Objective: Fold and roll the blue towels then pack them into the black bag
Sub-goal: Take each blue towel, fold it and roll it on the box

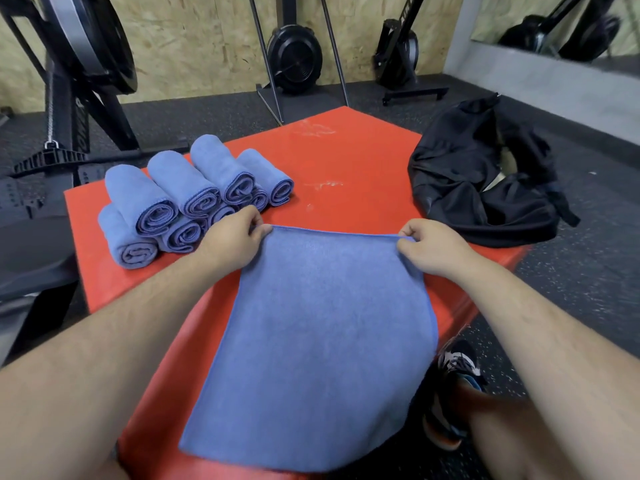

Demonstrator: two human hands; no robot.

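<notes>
A bare strip of the red platform (346,161) is left open between the stack of rolled towels (166,188) on the left and the black bag (467,188) at the right edge. The near middle is covered by the flat towel (318,334), whose 2 far corners are pinched by the left hand (232,237) and the right hand (436,247).
</notes>
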